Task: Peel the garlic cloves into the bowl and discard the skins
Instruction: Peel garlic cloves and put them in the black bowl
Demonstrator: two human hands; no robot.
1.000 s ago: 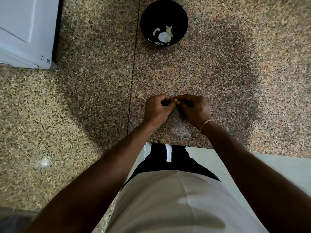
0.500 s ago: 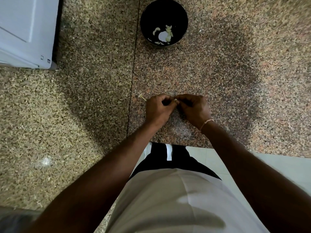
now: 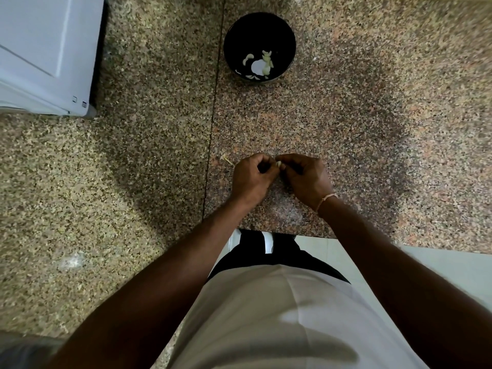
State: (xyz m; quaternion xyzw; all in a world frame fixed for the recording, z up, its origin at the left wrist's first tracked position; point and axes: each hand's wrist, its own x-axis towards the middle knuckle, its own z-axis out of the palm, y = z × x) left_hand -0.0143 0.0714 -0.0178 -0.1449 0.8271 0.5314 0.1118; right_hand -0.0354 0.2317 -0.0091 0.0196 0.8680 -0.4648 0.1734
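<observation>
A small pale garlic clove [image 3: 278,164] sits between my two hands above the granite counter [image 3: 359,129]. My left hand [image 3: 251,178] pinches it from the left with curled fingers. From the right, my right hand [image 3: 306,177] pinches it too, fingertips meeting the left ones. Most of the clove is hidden by my fingers. A black bowl [image 3: 288,35] stands at the far middle of the counter, holding several pale garlic pieces [image 3: 267,62].
A small scrap of garlic skin or stem [image 3: 226,159] lies on the counter just left of my left hand. A white appliance [image 3: 45,54] fills the far left corner. The counter's near edge runs just behind my wrists, with pale floor [image 3: 426,265] below.
Both hands stay together on the clove, with only slight finger movement. The bowl and the scrap have not moved.
</observation>
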